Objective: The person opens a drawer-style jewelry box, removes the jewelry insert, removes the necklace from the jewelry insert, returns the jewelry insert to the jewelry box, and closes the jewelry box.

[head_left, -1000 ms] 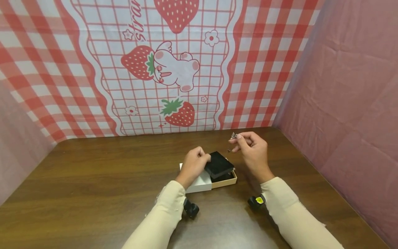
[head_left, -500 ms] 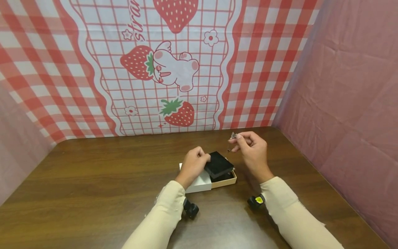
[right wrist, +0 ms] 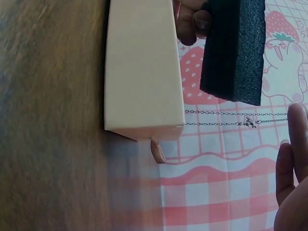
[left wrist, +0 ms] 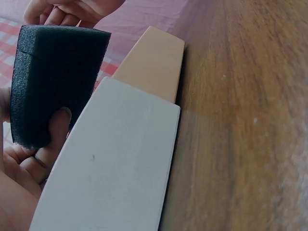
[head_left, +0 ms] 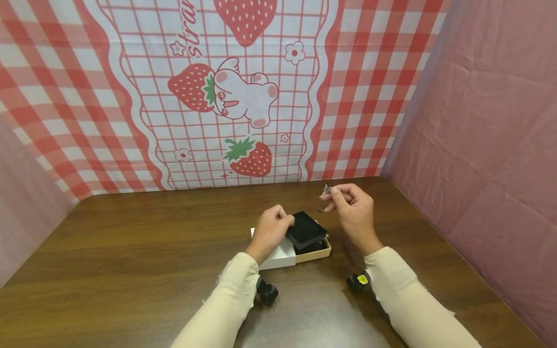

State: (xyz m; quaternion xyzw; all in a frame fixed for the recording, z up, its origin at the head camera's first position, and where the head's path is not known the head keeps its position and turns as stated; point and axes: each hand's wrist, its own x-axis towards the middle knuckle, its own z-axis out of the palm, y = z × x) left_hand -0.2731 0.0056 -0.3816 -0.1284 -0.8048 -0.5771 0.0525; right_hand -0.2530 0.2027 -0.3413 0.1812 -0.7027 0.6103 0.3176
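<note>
My left hand (head_left: 268, 233) pinches the edge of a black foam pad (head_left: 307, 228) and holds it tilted above a small drawer box. The box has a white sleeve (left wrist: 115, 154) and a tan drawer (right wrist: 143, 67), which is slid partly out to the right. Between thumb and fingers, my right hand (head_left: 358, 217) holds a thin silver chain necklace (right wrist: 249, 121) raised beside the pad. In the right wrist view two strands of its chain run from behind the drawer's upper edge toward that hand. The inside of the drawer is mostly hidden under the pad.
The box stands on a brown wooden table (head_left: 143, 270). A red-and-white checked cloth (head_left: 361, 96) with strawberries hangs behind it, and a pink cloth (head_left: 478, 121) hangs on the right. A small ribbon tab (right wrist: 158, 151) sticks out of the drawer's end.
</note>
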